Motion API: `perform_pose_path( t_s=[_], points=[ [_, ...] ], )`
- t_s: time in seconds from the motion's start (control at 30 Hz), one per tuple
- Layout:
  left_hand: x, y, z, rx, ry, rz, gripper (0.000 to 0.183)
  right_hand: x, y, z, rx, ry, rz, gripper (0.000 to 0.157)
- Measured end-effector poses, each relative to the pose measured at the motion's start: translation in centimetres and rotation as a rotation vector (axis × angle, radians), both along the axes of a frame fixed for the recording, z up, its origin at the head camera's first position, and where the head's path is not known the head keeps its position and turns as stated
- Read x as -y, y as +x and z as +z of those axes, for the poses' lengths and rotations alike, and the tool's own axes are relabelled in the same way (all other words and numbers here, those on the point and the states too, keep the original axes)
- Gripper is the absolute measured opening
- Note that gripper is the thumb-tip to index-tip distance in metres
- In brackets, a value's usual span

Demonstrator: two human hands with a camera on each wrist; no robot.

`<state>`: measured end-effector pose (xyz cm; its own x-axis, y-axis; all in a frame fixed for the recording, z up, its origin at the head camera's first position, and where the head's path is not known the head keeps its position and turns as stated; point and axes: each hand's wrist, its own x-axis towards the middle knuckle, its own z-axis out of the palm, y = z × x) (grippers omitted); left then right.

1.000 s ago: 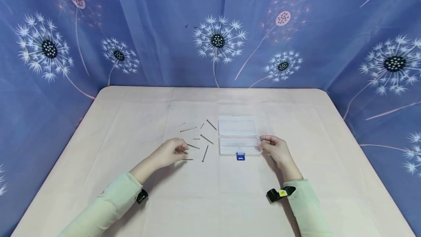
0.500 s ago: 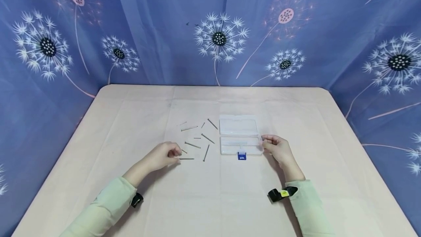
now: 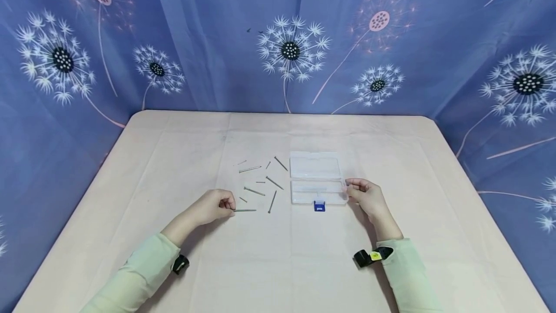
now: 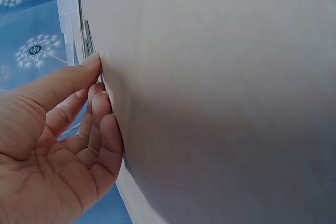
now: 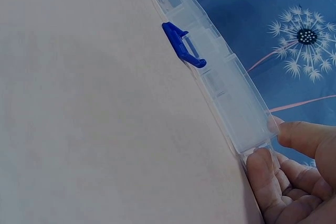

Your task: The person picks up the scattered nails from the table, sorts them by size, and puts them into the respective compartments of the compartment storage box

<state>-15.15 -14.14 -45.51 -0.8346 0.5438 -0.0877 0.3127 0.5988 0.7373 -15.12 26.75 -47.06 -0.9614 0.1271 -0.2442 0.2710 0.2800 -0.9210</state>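
Observation:
Between thumb and fingertips, my left hand (image 3: 215, 205) pinches the end of a long thin nail (image 3: 245, 210) low over the table; in the left wrist view the fingers (image 4: 107, 135) hide part of it. Several other nails of mixed lengths lie scattered beyond, among them a long nail (image 3: 254, 191) and a short nail (image 3: 243, 199). A clear plastic box (image 3: 319, 198) lies with its lid (image 3: 315, 164) folded back and a blue latch (image 3: 319, 206) at the front. My right hand (image 3: 367, 199) grips the box's right end, thumb at the rim in the right wrist view.
A pale cloth covers the table (image 3: 278, 264). Blue dandelion-print curtains (image 3: 217, 37) stand behind it and along both sides. Black wrist cameras sit at the left cuff (image 3: 180, 264) and right cuff (image 3: 369, 256).
My left hand has drawn back left from among the nails and now pinches the frontmost long nail. The right hand stays at the box's end.

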Motion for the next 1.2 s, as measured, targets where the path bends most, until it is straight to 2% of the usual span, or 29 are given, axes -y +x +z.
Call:
perform_pose_path(
  t_s=[0.1, 0.33, 0.57, 0.83, 1.2],
  points=[
    [-0.03, -0.09, -0.03, 0.002, -0.019, 0.003, 0.009, -0.01, 0.00, -0.01, -0.002, -0.006, -0.006, 0.041],
    [-0.14, -0.04, 0.14, -0.070, -0.109, -0.016, 0.007, 0.01, 0.13, 0.01, -0.004, -0.006, -0.014, 0.039],
    [-0.48, 0.36, 0.40, -0.109, -0.169, 0.029, 0.006, 0.13, 0.07, 0.01, -0.001, -0.002, -0.012, 0.039],
    [-0.06, 0.12, 0.62, -0.133, -0.113, 0.086, 0.009, 0.16, 0.03, 0.08, -0.006, -0.003, -0.008, 0.040],
    [0.44, -0.19, 0.54, -0.114, -0.023, 0.069, 0.010, -0.01, 0.01, 0.04, -0.004, -0.005, -0.011, 0.038]
  ],
)
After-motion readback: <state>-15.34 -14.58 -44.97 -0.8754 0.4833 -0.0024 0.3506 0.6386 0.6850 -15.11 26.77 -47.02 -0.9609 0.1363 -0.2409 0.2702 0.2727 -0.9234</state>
